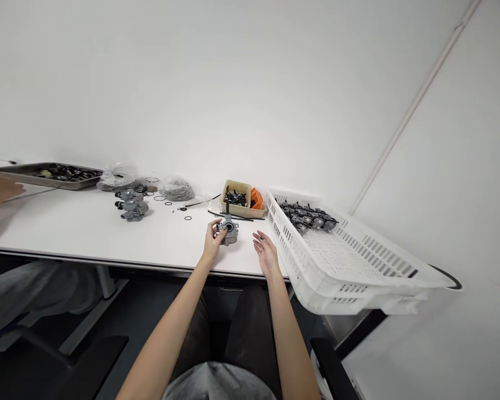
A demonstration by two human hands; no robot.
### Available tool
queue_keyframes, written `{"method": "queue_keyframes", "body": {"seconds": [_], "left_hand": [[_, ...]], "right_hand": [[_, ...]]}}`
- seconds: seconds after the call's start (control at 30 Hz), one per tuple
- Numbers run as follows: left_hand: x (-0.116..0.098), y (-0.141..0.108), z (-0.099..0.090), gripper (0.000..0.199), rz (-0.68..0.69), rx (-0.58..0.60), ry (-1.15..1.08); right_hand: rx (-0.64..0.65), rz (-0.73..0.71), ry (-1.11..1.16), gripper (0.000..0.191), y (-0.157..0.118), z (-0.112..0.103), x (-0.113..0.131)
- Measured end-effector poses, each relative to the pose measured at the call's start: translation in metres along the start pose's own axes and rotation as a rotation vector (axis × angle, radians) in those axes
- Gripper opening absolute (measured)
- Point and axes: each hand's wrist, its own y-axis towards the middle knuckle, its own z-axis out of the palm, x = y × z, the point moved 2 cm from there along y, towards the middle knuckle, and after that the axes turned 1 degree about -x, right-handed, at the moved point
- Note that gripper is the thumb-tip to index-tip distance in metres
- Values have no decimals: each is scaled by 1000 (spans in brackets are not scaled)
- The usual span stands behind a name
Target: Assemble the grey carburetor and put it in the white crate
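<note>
Near the tabletop's [87,236] front edge, the left hand [212,240] is clamped around a grey cast-metal carburettor [228,230], steadying it upright; the right hand [266,253] hovers beside it, fingers spread, empty.

A small grey metal carburetor [228,230] — cast body with a round bore facing up toward the camera and a dark stem rising from its top — stands near the white table's front edge, gripped on its left side.
</note>
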Motion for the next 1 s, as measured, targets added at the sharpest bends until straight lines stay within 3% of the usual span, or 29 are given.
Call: {"method": "queue_keyframes", "body": {"seconds": [0.43, 0.67, 0.8, 1.0], "left_hand": [[-7, 2, 1, 22, -277, -280, -247], [-17, 2, 0, 44, -290, -389, -451], [-21, 3, -4, 55, -300, -433, -555], [-21, 4, -8, 57, -324, -455, -647]], "right_hand": [[-7, -37, -115, 37, 3, -2, -1], [20, -87, -397, 34, 7, 3, -6], [95, -154, -677, 29, 23, 27, -9], [194, -238, -1166, 18, 78, 83, -21]]}}
